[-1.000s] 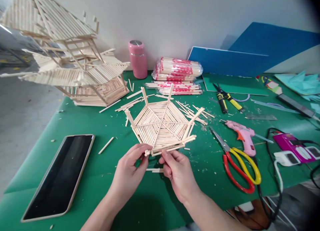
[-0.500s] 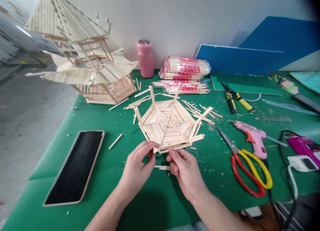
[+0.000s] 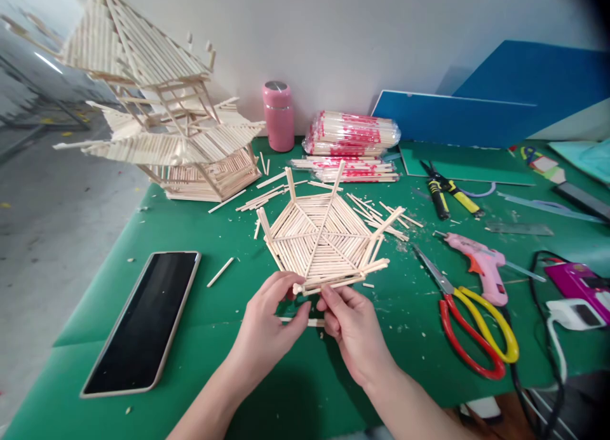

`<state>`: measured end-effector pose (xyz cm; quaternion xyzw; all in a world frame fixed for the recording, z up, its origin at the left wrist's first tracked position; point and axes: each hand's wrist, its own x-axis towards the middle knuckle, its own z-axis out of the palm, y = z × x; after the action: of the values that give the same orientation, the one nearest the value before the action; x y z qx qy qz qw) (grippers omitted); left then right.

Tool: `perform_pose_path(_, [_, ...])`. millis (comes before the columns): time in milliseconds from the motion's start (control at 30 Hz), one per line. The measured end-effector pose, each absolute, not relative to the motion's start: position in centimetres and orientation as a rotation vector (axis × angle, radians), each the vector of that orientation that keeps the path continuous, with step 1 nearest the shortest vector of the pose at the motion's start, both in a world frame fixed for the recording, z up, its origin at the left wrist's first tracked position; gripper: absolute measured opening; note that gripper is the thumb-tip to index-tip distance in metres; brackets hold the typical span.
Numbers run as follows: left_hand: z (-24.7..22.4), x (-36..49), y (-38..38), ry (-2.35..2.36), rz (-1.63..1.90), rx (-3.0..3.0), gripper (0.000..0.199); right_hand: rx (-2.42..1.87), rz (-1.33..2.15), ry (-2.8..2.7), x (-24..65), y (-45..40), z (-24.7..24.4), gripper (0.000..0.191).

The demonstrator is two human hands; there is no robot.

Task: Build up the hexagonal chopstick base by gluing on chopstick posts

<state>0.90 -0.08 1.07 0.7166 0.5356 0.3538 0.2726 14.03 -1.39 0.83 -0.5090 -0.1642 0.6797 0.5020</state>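
Observation:
A six-sided base of wooden sticks [image 3: 328, 237], with short posts leaning outward at its corners, lies on the green tabletop. At its near left corner is my left hand [image 3: 274, 313]; the fingertips touch the post end there, while the thumb is spread away below. My right hand [image 3: 350, 322] pinches a thin wooden stick [image 3: 313, 290] between thumb and forefinger along the near edge of the base. The stick's right end is hidden by the fingers. Beneath both hands, a few loose sticks [image 3: 314, 322] lie on the table.
A stick pagoda model [image 3: 190, 141] stands back left, above a phone [image 3: 143, 322]. Behind the base are a pink flask [image 3: 279, 117] and wrapped stick bundles [image 3: 352, 134]. Cutting pliers [image 3: 448, 189], a pink glue gun [image 3: 481, 265] and scissors [image 3: 469, 326] lie right.
My left thumb has moved down and away from its fingers, opening the pinch at the corner. My right hand keeps its pinch on the stick. The view has shifted slightly.

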Motion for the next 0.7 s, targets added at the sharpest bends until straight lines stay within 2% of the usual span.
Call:
perform_pose_path(267, [0.9, 1.3, -0.1, 1.486, 0.993, 1.944, 0.013, -1.211, 1.644, -0.379, 14.0, -1.1, 0.8, 0.026])
perform_pose_path(700, [0.6, 2.0, -0.4, 1.58, 1.04, 1.925, 0.016, -1.198, 1.637, -0.385, 13.9, -1.1, 0.8, 0.027])
